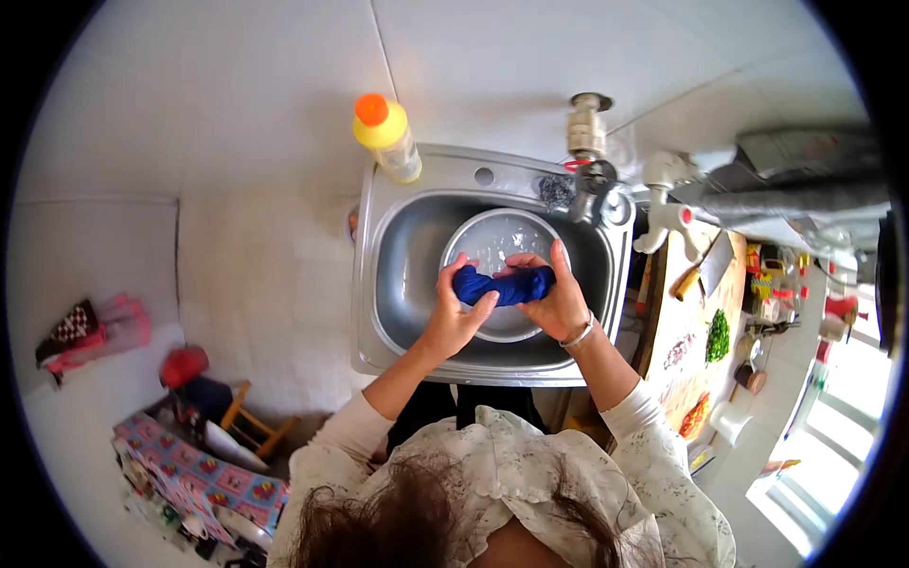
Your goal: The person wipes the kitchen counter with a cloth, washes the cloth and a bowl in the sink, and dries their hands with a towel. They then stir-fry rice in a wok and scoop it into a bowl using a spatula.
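A bunched, twisted blue cloth (504,286) is held between my two hands above a round metal basin (511,329). My left hand (460,308) grips the cloth's left end, with the thumb below it. Around the right end are the fingers of my right hand (559,301), its thumb pointing up; a bracelet is on that wrist. The basin, with water in it, sits inside the steel sink (407,241). At the sink's back right is the faucet (595,185), beside a dark scouring pad (556,191).
A yellow bottle with an orange cap (386,135) stands at the sink's back left corner. To the right, a cutting board (684,336) bears a cleaver (710,265) and chopped greens (718,336). White pipes (663,204) are on the wall. A patterned cloth-covered table (199,459) is at lower left.
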